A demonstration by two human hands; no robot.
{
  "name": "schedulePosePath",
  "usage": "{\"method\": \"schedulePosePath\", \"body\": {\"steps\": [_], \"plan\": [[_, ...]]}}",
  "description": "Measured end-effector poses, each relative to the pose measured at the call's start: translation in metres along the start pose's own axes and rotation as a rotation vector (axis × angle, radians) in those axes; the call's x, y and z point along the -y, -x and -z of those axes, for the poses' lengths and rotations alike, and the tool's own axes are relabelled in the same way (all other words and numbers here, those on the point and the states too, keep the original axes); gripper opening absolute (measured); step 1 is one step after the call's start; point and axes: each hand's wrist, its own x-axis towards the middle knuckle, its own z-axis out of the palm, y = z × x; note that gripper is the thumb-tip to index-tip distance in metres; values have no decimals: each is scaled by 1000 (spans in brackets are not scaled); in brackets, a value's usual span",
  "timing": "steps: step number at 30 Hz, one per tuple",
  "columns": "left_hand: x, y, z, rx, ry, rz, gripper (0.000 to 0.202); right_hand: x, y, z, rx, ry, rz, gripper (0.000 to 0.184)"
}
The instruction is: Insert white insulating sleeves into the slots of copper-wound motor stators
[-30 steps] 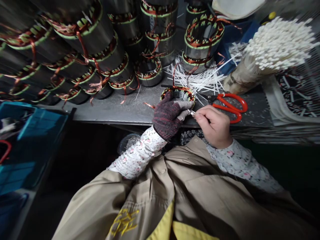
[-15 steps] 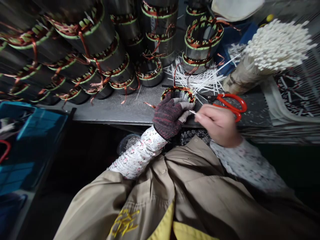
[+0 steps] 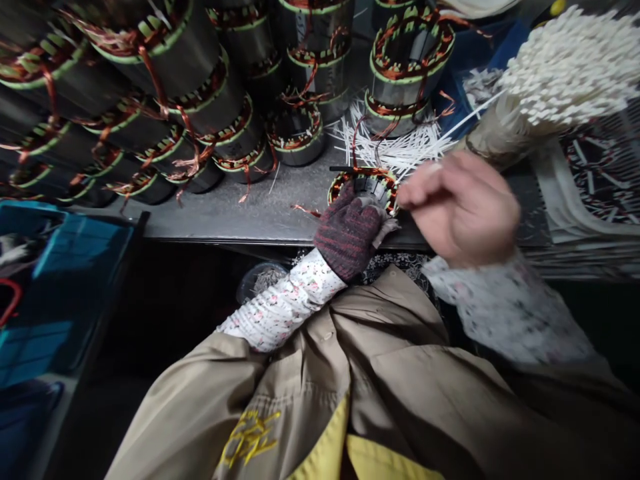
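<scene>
One short metal ring [image 3: 369,183] is held by the gloved left hand [image 3: 349,230] on the grey table [image 3: 225,220], close to the front edge. Its top is wrapped with orange-brown copper wire [image 3: 388,180], and yellow-green is seen in spots around the rim. Inside, a grey wall can be seen, with dark and light stripes. A thin black tube [image 3: 353,169] is seen across its back edge. Its near side is hidden by the left hand, whose fingers are bent over the ring and partly closed on it. The bare right hand [image 3: 465,207] is held by the ring's right side, fingers curled in; it is blurred, so it cannot be told if anything is pinched. White sticks [image 3: 370,143] are heaped behind.
</scene>
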Motion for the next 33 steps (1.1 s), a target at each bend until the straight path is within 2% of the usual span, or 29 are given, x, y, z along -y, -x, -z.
{"method": "schedulePosePath", "body": {"steps": [2, 4, 7, 8, 9, 11, 13, 15, 18, 22, 24, 26, 27, 29, 31, 33], "plan": [[-7, 0, 0, 39, 8, -3, 25, -18, -19, -3, -15, 60, 0, 34], [-7, 0, 7, 65, -8, -47, 23, -29, -22, -2, -55, 273, 62, 35], [8, -1, 29, 95, -94, -119, 29, -28, 1, 5, -234, 640, 373, 29], [15, -3, 37, 140, -99, -136, 31, -27, 13, 7, -240, 727, 463, 24], [23, -6, 45, 210, -75, -152, 32, -26, 24, 10, -198, 799, 519, 18], [38, -14, 58, 397, 8, -160, 34, -27, 41, 13, -22, 915, 540, 10], [46, -24, 66, 585, 57, -123, 35, -34, 49, 16, 92, 1002, 527, 15], [48, -34, 70, 708, 48, -79, 35, -40, 49, 17, 99, 1050, 519, 17], [44, -41, 70, 783, 4, -70, 35, -44, 45, 16, 81, 1088, 510, 16], [35, -39, 66, 763, -83, -99, 31, -38, 46, 7, 66, 1184, 518, 15], [33, -35, 66, 677, -113, -173, 28, -33, 48, 6, 71, 1157, 526, 13], [36, -31, 67, 540, -99, -285, 26, -29, 45, 14, -11, 1073, 539, 10], [39, -30, 67, 471, -83, -343, 26, -28, 40, 23, -105, 1023, 538, 9], [49, -32, 66, 364, -44, -440, 27, -29, 27, 50, -391, 921, 535, 9], [59, -37, 60, 317, 9, -515, 24, -33, 9, 83, -660, 825, 534, 12], [67, -43, 51, 328, 102, -554, 21, -36, -10, 113, -782, 796, 537, 14]]}}
